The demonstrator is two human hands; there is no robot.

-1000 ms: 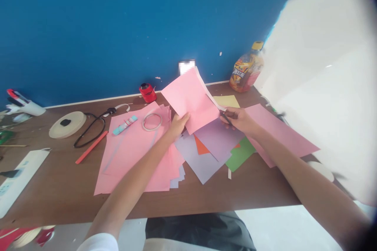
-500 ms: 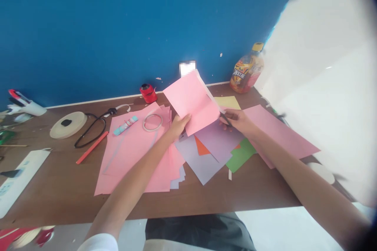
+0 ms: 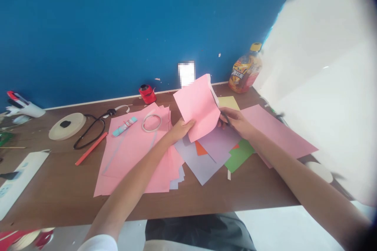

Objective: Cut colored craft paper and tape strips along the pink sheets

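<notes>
My left hand [image 3: 180, 130] grips a pink sheet of paper [image 3: 198, 104] near its lower left corner, thumb on top. The sheet is raised and tilted above the desk, bent along its right side, where a narrow strip stands away at the upper right edge. Dark-handled scissors [image 3: 225, 118] are in my right hand [image 3: 237, 120], at the sheet's right edge; the blades are mostly hidden by the paper. Beneath lie lilac sheets [image 3: 202, 168], an orange piece [image 3: 200, 149], a green sheet [image 3: 240, 157] and a yellow one [image 3: 229, 102].
On the left, a pink paper stack [image 3: 132, 176] bears a glue stick [image 3: 125, 126] and a tape ring [image 3: 151, 123]. Farther left are a red-orange stick [image 3: 91, 149], a black cable [image 3: 103, 125] and a power strip [image 3: 22, 184]. A drink bottle [image 3: 245, 72] stands at the back right.
The pink sheet has shifted slightly right and turned, with my left hand following. Its right side now bends more, and the strip curls away from the edge. My right hand stays at that edge.
</notes>
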